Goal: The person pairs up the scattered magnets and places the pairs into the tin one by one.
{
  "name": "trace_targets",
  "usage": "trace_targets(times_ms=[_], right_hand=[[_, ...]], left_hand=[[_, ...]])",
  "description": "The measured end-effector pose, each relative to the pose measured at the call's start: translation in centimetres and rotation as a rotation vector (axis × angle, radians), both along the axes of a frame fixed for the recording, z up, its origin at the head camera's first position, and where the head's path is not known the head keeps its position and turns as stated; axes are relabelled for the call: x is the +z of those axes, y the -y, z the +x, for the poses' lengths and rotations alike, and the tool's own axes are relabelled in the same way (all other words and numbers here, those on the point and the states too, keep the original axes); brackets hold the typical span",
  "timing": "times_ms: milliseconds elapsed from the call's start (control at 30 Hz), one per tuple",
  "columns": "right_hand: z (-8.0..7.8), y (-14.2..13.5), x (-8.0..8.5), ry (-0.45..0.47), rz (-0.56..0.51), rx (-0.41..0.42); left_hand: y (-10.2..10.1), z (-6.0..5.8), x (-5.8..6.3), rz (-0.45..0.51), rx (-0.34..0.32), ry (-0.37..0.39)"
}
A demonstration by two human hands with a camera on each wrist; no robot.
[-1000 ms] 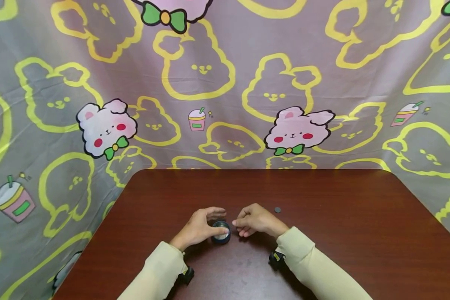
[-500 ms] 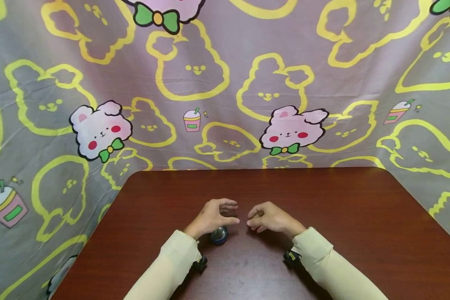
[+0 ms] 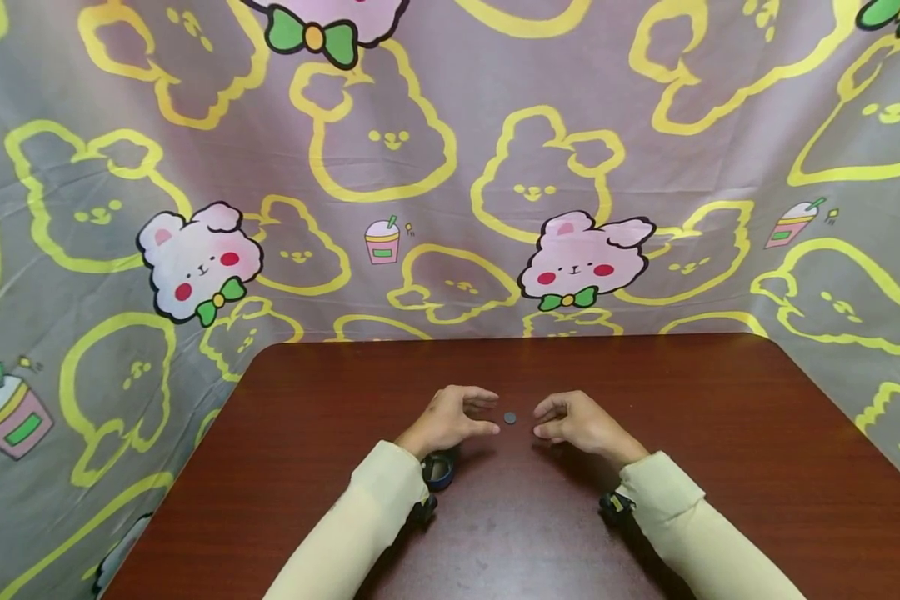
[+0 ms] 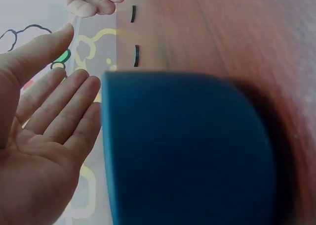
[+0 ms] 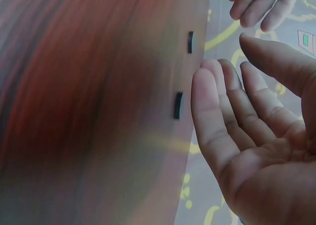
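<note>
My left hand (image 3: 450,421) and right hand (image 3: 585,425) hover over the table facing each other, fingers loosely bent, neither holding anything. Between their fingertips lies a small flat grey disc (image 3: 510,417). Two such thin dark discs show edge-on in the wrist views, a nearer disc (image 5: 178,105) and a farther disc (image 5: 191,42); only one shows in the head view. A short, round, blue object (image 3: 438,473) with a shiny, glassy-looking top stands by the left wrist, partly covered by it. Its blue side (image 4: 187,146) fills much of the left wrist view, blurred.
The brown wooden table (image 3: 330,375) has rounded far corners. A grey patterned cloth (image 3: 450,125) hangs behind it and along both sides. Dark wrist cameras sit under both cuffs, the left camera (image 3: 422,510) close to the blue object.
My left hand has left the blue object and moved right and forward. The right hand has moved right, uncovering a grey disc; the disc seen earlier farther right is no longer visible.
</note>
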State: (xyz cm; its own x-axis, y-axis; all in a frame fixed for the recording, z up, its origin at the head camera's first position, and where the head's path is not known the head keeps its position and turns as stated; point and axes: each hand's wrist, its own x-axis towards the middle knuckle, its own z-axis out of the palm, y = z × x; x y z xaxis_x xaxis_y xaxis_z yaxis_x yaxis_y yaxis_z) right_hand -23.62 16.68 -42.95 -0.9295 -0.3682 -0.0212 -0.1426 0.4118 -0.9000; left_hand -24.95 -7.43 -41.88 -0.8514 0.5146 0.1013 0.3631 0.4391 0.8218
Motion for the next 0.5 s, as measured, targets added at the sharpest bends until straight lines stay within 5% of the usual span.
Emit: trace_targets(times_ms=[500], right_hand=[[-1.0, -1.2, -0.8, -0.153, 0.198, -0.137]], left_hand=[[-2.4, -1.3, -1.1, -0.060, 0.062, 0.014]])
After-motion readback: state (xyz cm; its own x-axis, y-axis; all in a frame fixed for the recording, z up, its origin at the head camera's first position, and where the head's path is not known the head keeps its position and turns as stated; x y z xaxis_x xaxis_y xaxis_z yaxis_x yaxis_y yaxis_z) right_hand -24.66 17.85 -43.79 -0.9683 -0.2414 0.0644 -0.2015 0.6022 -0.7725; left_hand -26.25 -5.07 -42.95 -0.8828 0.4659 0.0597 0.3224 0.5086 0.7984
